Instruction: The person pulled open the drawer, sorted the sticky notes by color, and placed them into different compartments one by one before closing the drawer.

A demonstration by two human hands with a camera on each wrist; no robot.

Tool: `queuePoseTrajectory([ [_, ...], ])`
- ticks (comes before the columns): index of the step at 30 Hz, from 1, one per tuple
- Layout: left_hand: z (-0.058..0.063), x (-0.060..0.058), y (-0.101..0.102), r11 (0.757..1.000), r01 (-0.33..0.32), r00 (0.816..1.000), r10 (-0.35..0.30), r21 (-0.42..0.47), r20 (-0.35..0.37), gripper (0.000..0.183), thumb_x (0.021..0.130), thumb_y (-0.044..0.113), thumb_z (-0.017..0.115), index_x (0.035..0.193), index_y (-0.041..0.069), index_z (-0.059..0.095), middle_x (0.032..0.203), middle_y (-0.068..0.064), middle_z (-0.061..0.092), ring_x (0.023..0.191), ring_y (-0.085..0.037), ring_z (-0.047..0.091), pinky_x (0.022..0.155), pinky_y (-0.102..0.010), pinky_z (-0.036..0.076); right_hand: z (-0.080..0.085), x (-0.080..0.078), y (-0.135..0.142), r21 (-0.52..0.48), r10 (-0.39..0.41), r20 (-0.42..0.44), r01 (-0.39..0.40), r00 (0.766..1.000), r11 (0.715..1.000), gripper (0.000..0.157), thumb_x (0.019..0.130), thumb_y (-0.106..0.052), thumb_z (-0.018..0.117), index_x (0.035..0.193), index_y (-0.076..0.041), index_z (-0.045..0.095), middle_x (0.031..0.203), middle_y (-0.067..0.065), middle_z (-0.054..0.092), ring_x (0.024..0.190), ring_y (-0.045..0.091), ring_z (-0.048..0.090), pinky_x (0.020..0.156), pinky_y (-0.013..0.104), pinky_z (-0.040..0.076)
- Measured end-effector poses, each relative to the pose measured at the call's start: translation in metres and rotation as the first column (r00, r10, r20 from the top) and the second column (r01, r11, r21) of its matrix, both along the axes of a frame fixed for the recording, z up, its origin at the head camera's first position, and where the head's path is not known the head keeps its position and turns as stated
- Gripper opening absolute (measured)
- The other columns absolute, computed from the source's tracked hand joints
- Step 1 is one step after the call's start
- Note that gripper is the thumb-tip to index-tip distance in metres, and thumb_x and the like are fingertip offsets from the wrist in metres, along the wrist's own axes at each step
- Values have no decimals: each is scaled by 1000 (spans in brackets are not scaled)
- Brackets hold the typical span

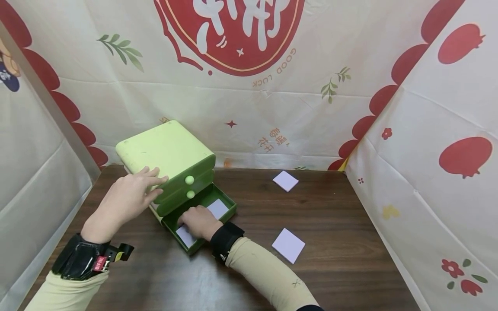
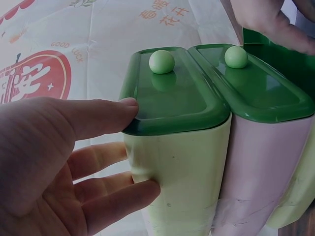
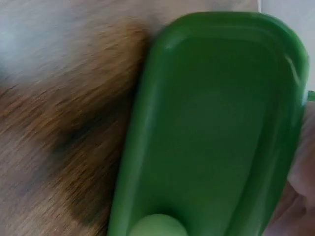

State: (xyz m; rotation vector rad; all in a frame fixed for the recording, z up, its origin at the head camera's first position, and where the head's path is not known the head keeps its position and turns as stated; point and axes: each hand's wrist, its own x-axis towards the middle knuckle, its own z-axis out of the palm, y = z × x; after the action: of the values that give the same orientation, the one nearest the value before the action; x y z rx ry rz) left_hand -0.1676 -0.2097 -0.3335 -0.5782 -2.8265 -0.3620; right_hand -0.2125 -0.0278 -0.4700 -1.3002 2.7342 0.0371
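A small drawer cabinet (image 1: 167, 140), pale green on top with green drawer fronts, stands at the left, its bottom drawer (image 1: 232, 210) pulled out. My left hand (image 1: 126, 198) rests on the cabinet's near top edge, the thumb against the rim of the upper drawer front (image 2: 172, 98) in the left wrist view. Inside the pulled-out drawer is my right hand (image 1: 200, 221), reaching down between two white square cards (image 1: 218, 209); the nearer card (image 1: 186, 236) lies beside its fingers. The right fingertips are hidden; I cannot tell whether they pinch anything. The drawer's green front (image 3: 211, 113) fills the right wrist view.
Two more white square cards lie on the brown wooden table (image 1: 342, 259): one card (image 1: 288, 245) right of my right forearm, another card (image 1: 285, 181) near the back edge. Printed cloth walls (image 1: 249, 112) enclose the table at the back and both sides.
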Motion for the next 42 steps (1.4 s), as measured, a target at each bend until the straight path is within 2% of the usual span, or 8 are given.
queuePoseTrajectory([
  [3, 0, 0, 1, 1000, 1, 1000, -1, 3, -2, 37, 87, 15, 72, 124, 12, 69, 132, -25, 59, 125, -46, 53, 70, -56, 51, 0, 0, 0, -3, -27, -2, 27, 1000, 1000, 20, 93, -18, 65, 102, -34, 75, 97, -15, 72, 86, 3, 65, 75, 21, 48],
  [6, -1, -1, 2, 1000, 3, 1000, -3, 5, -5, 36, 87, 15, 72, 124, 12, 69, 132, -25, 59, 126, -46, 53, 71, -56, 51, -3, -1, 0, 11, -29, 9, 29, 1000, 1000, 18, 92, -20, 66, 101, -33, 75, 98, -14, 71, 88, 4, 65, 71, 19, 49],
  [10, -2, 0, 2, 1000, 7, 1000, -7, 4, -8, 36, 87, 15, 72, 123, 12, 69, 132, -25, 59, 125, -46, 53, 69, -55, 51, -8, -3, 2, 8, -39, 70, 38, 997, 999, 18, 93, -23, 66, 106, -32, 75, 105, -14, 71, 96, 3, 65, 75, 18, 50],
  [14, -1, 0, 2, 1000, 4, 1000, -4, 0, -14, 36, 87, 15, 72, 122, 12, 70, 131, -25, 60, 124, -46, 54, 69, -55, 51, -10, -5, 4, -14, -56, 131, 59, 990, 998, 20, 95, -24, 64, 110, -31, 75, 109, -15, 72, 96, 2, 66, 77, 18, 50],
  [19, -1, 0, 2, 1000, 2, 1000, -2, -2, -13, 36, 87, 16, 71, 123, 12, 69, 131, -25, 60, 124, -46, 54, 72, -57, 50, -9, -7, 5, -23, -49, 116, 52, 992, 998, 23, 95, -22, 63, 113, -31, 73, 110, -15, 71, 96, 4, 66, 77, 19, 50],
  [30, 0, 1, 1, 1000, 5, 1000, -5, 4, -15, 36, 87, 16, 71, 123, 12, 69, 132, -25, 60, 125, -46, 54, 73, -58, 51, 10, -13, 20, -111, -12, 73, 20, 997, 994, 22, 98, -17, 57, 107, -26, 75, 105, -14, 72, 93, 2, 66, 78, 18, 50],
  [34, 0, 0, 1, 1000, -2, 1000, 2, -4, -3, 36, 88, 17, 71, 124, 12, 69, 132, -25, 59, 125, -47, 53, 73, -58, 50, 14, -17, 28, -135, -21, 73, 31, 997, 990, 22, 97, -17, 58, 108, -25, 75, 106, -13, 73, 95, 3, 67, 79, 20, 50],
  [42, 1, 2, 2, 1000, -11, 1000, 11, -12, -1, 37, 87, 17, 71, 124, 13, 69, 133, -25, 59, 125, -47, 53, 73, -58, 50, 23, -26, 54, -203, -74, 127, 99, 989, 974, 23, 99, -17, 56, 115, -20, 73, 115, -7, 72, 107, 10, 67, 87, 22, 51],
])
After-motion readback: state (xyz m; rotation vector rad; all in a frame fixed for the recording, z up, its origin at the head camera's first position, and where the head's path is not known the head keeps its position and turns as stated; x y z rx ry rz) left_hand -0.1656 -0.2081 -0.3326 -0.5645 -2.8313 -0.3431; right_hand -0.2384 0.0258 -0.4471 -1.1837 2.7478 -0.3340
